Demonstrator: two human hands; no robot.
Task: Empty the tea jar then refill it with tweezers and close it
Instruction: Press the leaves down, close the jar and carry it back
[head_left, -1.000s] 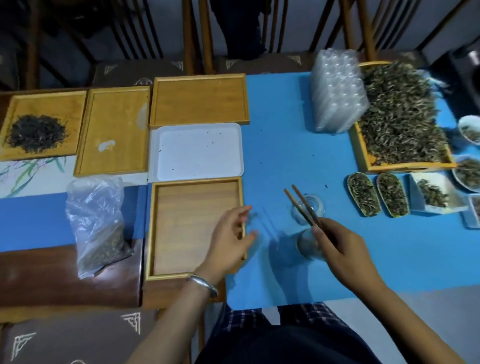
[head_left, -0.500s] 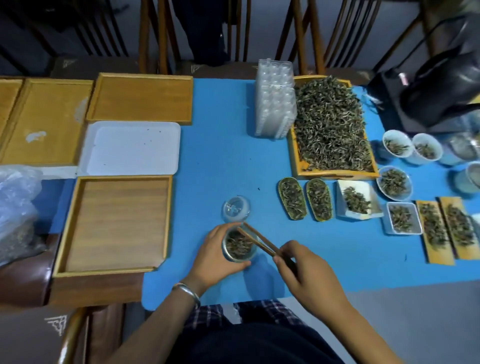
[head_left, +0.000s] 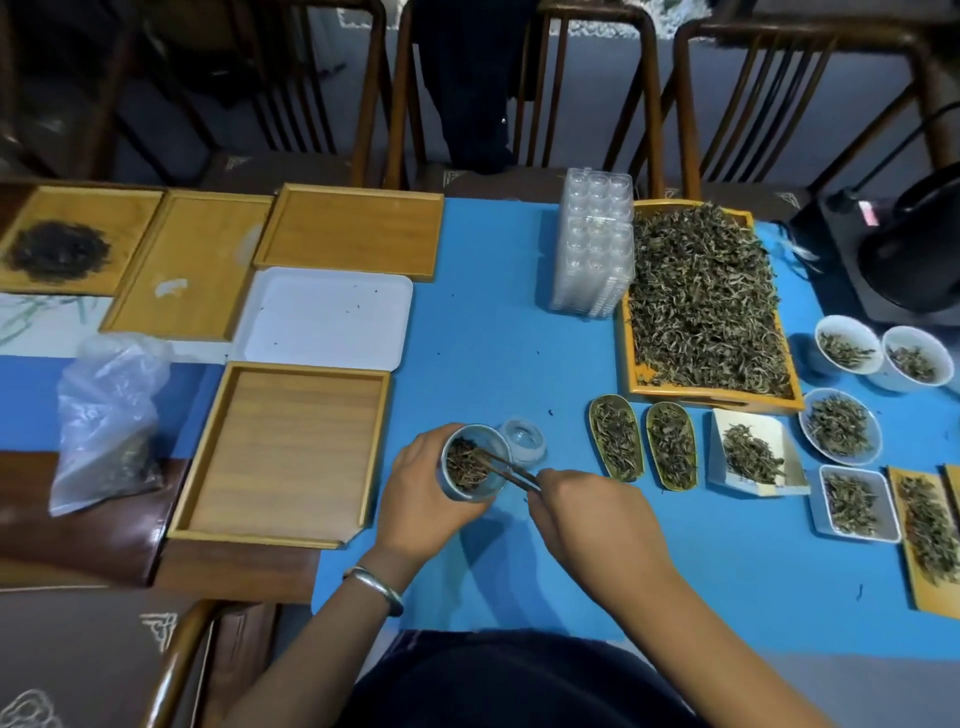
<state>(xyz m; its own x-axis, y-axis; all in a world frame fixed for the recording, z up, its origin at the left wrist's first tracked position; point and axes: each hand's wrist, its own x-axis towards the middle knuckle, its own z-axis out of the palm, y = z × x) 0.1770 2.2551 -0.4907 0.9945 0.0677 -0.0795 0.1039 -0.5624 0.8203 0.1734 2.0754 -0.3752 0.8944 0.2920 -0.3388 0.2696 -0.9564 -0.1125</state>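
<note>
The left hand (head_left: 422, 486) wraps the tea jar (head_left: 474, 464) and holds it tipped toward the person, near the front of the blue worktop (head_left: 493, 332), between the empty wooden tray (head_left: 283, 449) on the left and the 2 green scoops of leaf on the right. The jar is open and still holds dark tea; its glass lid (head_left: 523, 440) lies just behind it. The right hand (head_left: 587, 514) pinches the tweezers (head_left: 506, 467), whose tips sit inside the jar mouth among the leaves. Judging by the full jar, this looks like the emptying stage, or possibly early refilling; the pictures do not settle which. To do it well, the left hand should keep the jar steady and angled so the tips can reach the bottom without scraping the glass. A light, even squeeze should lift a small cluster of leaves without crushing them. If emptying, moving the jar over the wooden tray would likely catch strays, since loose leaf could drop onto the blue worktop. The lid is within easy reach for closing.
</note>
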